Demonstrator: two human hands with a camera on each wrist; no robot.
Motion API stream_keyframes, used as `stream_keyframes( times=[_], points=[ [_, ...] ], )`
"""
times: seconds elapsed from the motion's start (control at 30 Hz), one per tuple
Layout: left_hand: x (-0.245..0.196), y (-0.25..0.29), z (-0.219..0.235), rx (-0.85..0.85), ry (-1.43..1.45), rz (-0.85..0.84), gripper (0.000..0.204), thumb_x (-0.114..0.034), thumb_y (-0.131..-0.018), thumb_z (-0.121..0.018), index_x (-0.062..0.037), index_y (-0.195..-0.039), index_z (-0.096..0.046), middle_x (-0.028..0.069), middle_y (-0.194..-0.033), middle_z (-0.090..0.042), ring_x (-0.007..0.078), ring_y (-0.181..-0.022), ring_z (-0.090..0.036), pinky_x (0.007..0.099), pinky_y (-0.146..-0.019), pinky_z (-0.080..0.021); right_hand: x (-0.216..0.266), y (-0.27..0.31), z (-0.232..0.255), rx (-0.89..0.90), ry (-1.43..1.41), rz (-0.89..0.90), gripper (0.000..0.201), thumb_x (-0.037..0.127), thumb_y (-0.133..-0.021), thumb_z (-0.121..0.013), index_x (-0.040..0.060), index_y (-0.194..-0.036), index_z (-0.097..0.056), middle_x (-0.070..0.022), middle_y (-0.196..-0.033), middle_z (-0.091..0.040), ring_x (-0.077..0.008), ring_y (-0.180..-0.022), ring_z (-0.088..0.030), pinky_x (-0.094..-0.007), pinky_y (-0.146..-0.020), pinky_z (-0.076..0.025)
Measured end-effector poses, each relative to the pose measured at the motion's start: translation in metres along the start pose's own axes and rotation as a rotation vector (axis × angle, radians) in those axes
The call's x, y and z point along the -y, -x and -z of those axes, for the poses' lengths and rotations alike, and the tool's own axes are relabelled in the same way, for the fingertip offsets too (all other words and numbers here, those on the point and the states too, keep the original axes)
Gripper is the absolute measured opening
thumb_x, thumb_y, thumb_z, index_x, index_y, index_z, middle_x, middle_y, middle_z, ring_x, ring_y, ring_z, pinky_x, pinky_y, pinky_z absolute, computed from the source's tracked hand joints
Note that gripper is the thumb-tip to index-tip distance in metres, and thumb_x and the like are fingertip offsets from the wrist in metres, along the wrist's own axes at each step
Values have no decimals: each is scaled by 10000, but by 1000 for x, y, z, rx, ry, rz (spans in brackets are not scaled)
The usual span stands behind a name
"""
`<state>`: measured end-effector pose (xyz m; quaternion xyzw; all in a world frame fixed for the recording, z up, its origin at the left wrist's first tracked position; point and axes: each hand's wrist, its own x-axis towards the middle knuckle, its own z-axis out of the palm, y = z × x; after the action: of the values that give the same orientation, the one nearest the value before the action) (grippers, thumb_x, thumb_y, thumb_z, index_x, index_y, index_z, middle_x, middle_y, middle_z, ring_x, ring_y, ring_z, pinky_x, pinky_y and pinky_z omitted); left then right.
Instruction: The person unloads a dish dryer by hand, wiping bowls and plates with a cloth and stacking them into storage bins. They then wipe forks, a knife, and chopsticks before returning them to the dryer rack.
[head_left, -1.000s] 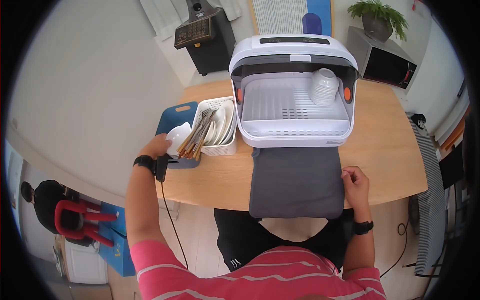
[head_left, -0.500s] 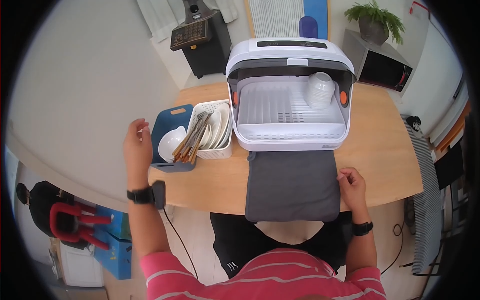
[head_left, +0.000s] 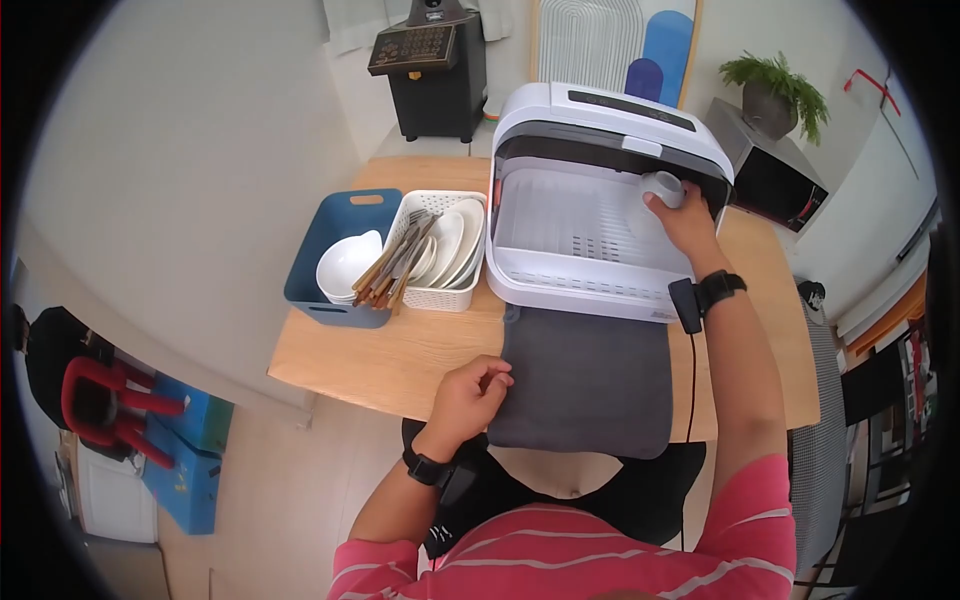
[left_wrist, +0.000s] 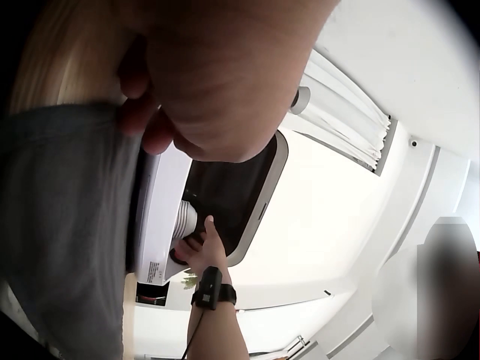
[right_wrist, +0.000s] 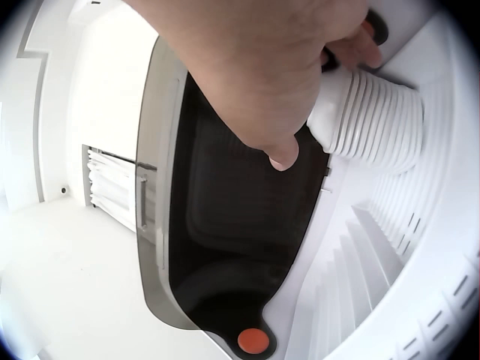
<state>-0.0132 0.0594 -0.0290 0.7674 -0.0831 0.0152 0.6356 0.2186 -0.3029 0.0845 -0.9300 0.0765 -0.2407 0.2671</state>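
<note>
My right hand (head_left: 690, 225) reaches inside the white dish cabinet (head_left: 590, 292), around the top of a stack of white bowls (head_left: 662, 188). In the right wrist view, its thumb and fingers are spread at the near end of the stacked bowls (right_wrist: 379, 124), with a gap between thumb and bowls. The left wrist view also shows that hand (left_wrist: 204, 251) beside the stack. My left hand (head_left: 468, 398), fingers loosely curled and holding nothing, is at the left edge of the grey mat (head_left: 590, 385).
Left of the cabinet, a blue bin (head_left: 310, 262) holds white bowls (head_left: 348, 268). Beside it, a white basket (head_left: 440, 298) holds plates (head_left: 465, 240) and wooden-handled cutlery (head_left: 395, 265). The cabinet's dark lid (right_wrist: 240, 202) is raised. A microwave (head_left: 775, 175) stands behind at the right.
My right hand has moved from the table's front edge up into the cabinet, to the bowls. The left has moved from beside the blue bin to the mat. The head view has turned.
</note>
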Motion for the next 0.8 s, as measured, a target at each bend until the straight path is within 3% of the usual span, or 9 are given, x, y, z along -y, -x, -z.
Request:
stream_keyframes(
  times=[0.07, 0.13, 0.23, 0.37, 0.8],
  points=[
    [-3, 0, 0, 5, -45, -23, 158, -33, -988, -604, 8, -1122, -677, 63, -916, -740, 87, -784, -667, 251, -701, -546, 22, -8, -5, 44, 166, -75, 1115, 687, -734, -774, -50, -1485, -405, -300, -1396, -547, -437, -1334, -535, -448, -1075, -480],
    [-6, 3, -3, -25, -188, -98, 155, -79, -913, -674, -19, -1050, -715, 98, -888, -757, 223, -775, -729, 321, -709, -565, 22, -18, -22, 53, 196, -113, 1121, 671, -728, -790, -20, -1509, -379, -302, -1435, -507, -453, -1332, -531, -468, -1067, -487],
    [-16, 3, -4, -48, -299, -172, 154, -92, -879, -686, -38, -1017, -727, 116, -889, -746, 286, -801, -726, 361, -727, -575, 26, -13, -38, 17, 240, -170, 1135, 641, -715, -820, 55, -1552, -325, -299, -1505, -419, -495, -1318, -526, -508, -1048, -501],
    [-8, 0, -6, -83, -355, -289, 145, -87, -864, -690, -53, -1000, -729, 121, -883, -738, 308, -816, -719, 383, -730, -576, 31, -1, -56, -96, 247, -229, 1137, 575, -697, -870, 152, -1573, -283, -281, -1566, -304, -548, -1284, -527, -547, -1022, -518],
    [-12, -1, -3, -68, -386, -347, 107, -75, -851, -716, -62, -957, -727, 114, -836, -718, 307, -776, -701, 395, -692, -563, 32, -1, -65, -176, 227, -279, 1041, 461, -703, -904, 176, -1528, -336, -240, -1578, -310, -538, -1295, -515, -523, -1030, -521]
  ],
)
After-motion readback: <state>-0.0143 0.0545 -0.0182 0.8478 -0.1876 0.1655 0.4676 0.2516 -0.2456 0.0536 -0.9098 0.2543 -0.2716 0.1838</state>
